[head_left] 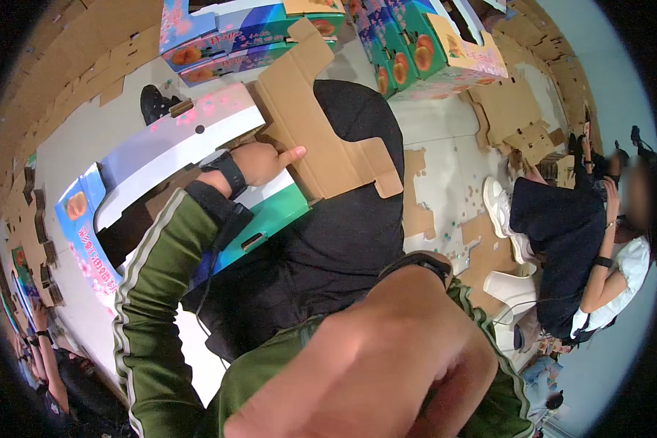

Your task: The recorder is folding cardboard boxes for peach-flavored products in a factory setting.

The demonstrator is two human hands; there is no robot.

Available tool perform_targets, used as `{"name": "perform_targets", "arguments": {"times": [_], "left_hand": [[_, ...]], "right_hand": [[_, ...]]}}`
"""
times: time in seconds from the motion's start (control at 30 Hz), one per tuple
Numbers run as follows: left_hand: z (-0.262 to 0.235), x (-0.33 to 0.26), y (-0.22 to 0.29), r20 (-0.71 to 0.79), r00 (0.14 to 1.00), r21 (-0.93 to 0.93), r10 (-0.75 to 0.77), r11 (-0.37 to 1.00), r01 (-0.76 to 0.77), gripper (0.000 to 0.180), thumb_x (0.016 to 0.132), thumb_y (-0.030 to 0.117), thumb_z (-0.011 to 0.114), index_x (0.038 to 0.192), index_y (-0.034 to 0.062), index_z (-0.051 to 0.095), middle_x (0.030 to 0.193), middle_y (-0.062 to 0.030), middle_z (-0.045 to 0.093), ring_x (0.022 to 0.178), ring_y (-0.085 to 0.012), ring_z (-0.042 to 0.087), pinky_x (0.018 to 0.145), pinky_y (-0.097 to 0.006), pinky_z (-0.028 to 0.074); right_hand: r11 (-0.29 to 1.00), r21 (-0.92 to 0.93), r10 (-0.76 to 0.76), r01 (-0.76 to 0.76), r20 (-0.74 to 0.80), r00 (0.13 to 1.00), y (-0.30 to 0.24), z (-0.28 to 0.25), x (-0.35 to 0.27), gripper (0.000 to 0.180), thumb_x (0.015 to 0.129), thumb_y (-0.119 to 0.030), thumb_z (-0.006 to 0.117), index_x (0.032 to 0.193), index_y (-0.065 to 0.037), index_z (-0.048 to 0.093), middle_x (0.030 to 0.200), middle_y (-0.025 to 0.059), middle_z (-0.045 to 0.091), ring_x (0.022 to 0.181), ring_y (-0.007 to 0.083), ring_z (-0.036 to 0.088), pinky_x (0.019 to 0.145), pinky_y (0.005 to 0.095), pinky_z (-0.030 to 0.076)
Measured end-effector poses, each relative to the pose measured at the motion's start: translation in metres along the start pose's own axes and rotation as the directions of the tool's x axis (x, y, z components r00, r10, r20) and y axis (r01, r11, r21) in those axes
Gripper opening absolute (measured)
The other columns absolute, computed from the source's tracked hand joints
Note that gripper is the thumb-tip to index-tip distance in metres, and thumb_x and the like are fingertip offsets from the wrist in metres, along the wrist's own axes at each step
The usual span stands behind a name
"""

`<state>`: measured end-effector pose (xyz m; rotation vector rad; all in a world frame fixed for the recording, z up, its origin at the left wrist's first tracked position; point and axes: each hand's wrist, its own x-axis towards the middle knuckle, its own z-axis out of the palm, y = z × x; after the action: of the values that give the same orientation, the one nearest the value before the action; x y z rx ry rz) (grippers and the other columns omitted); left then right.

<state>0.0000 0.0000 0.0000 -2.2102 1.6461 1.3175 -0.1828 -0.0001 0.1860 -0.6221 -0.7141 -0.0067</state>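
A fruit carton (175,139) with peach and blossom prints lies on its side across my lap and the floor, its inside dark. The plain brown end flap (314,131) stands out unfolded over my dark trouser leg. My left hand (259,162) is at that end of the carton, thumb pressed on the brown flap and the other fingers hidden behind it. Close up at the lower middle, my right hand (379,358) is raised near the camera, apart from the carton. It is blurred, and its fingertips are partly cut off by the lower edge.
Printed cartons (255,44) stand at the far side, with more cartons (423,55) to their right. Flat brown cardboard (511,102) is strewn on the floor. At the right a person (562,233) sits beside a white stool (509,292); another person's arm (47,350) shows lower left.
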Motion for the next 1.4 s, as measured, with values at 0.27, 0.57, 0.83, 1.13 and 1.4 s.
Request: {"name": "perform_targets", "arguments": {"times": [0.27, 0.57, 0.83, 1.13, 1.4], "left_hand": [[-0.013, -0.024, 0.019, -0.396, 0.891, 0.158, 0.222, 0.972, -0.172, 0.076, 0.098, 0.065, 0.037, 0.083, -0.0014, 0.07, 0.077, -0.0229, 0.067, 0.077, -0.0382, 0.068, 0.073, -0.048, 0.052], [-0.114, -0.122, -0.033, -0.716, 0.686, -0.209, 0.13, 0.898, -0.388, 0.027, 0.082, 0.022, 0.081, 0.082, 0.0038, 0.06, 0.079, -0.0035, 0.062, 0.077, -0.0106, 0.058, 0.069, -0.026, 0.046], [-0.097, -0.107, -0.143, -0.528, 0.808, -0.061, -0.261, 0.961, 0.271, 0.13, 0.042, 0.052, 0.095, 0.146, -0.0004, 0.035, 0.131, -0.0284, 0.052, 0.118, -0.0449, 0.053, 0.104, -0.048, 0.043], [-0.039, -0.07, -0.049, -0.589, 0.63, 0.366, 0.506, 0.862, -0.35, 0.112, 0.036, 0.06, 0.091, 0.126, 0.0028, 0.055, 0.108, -0.0184, 0.058, 0.099, -0.0377, 0.055, 0.085, -0.045, 0.045], [-0.031, -0.044, -0.018, -0.467, 0.719, 0.257, 0.515, 0.857, -0.447, 0.097, 0.045, 0.055, 0.092, 0.122, 0.0048, 0.061, 0.117, -0.019, 0.061, 0.112, -0.037, 0.055, 0.094, -0.043, 0.044]], "right_hand": [[0.975, -0.221, -0.018, -0.007, -0.111, 0.994, -0.056, -0.022, -0.022, 0.023, 0.089, -0.026, 0.069, 0.085, -0.004, 0.068, 0.091, 0.0132, 0.065, 0.076, 0.0278, 0.066, 0.063, 0.0423, 0.056], [0.369, -0.476, -0.036, -0.798, -0.866, 0.5, -0.118, -0.139, -0.103, 0.044, 0.096, -0.034, 0.065, 0.128, -0.006, 0.055, 0.117, 0.0084, 0.062, 0.106, 0.0165, 0.061, 0.092, 0.0313, 0.049], [0.768, -0.288, 0.244, -0.572, -0.694, 0.678, -0.035, -0.196, -0.07, 0.074, 0.101, -0.058, 0.041, 0.152, -0.005, 0.031, 0.142, 0.0159, 0.047, 0.132, 0.0281, 0.047, 0.112, 0.0413, 0.034], [0.87, -0.168, 0.237, -0.464, -0.683, 0.691, -0.026, -0.198, -0.086, 0.067, 0.105, -0.055, 0.025, 0.125, 0.003, 0.052, 0.112, 0.0205, 0.068, 0.098, 0.0279, 0.07, 0.088, 0.0393, 0.054], [0.039, -0.8, -0.364, -0.598, -0.569, 0.738, 0.004, -0.177, -0.085, 0.036, 0.09, -0.019, 0.07, 0.12, -0.004, 0.059, 0.106, 0.0063, 0.058, 0.081, 0.0131, 0.063, 0.074, 0.0256, 0.052]]}}
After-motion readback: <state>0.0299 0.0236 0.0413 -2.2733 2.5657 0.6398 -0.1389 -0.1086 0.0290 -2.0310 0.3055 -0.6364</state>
